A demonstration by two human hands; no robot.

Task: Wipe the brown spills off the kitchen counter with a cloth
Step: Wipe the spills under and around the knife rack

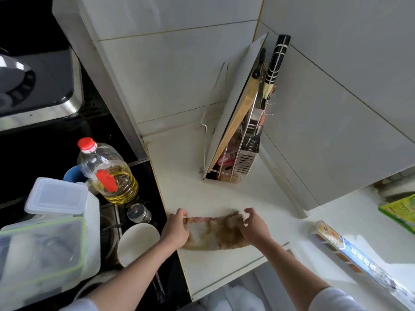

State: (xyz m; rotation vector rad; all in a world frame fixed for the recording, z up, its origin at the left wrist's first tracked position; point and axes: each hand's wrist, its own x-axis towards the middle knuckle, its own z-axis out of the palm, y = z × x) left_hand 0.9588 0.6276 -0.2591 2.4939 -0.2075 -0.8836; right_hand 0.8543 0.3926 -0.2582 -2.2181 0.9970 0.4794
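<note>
A cloth [213, 234], white with large brown stains and a pinkish far edge, lies spread on the white kitchen counter [193, 182] near its front edge. My left hand [176, 228] pinches the cloth's far left corner. My right hand [254, 227] has curled fingers at the cloth's far right corner, where the fabric is bunched and brown. The counter beyond the cloth looks pale, with no distinct brown spill showing. A faint yellowish smear lies on the counter just in front of the cloth.
A metal rack [238, 151] with cutting boards and knives stands in the back corner. Left of the counter, on the dark stove, are an oil bottle [107, 173], plastic containers [51, 223], a shaker [139, 213] and a white bowl [137, 243]. A wrap box [350, 254] lies at right.
</note>
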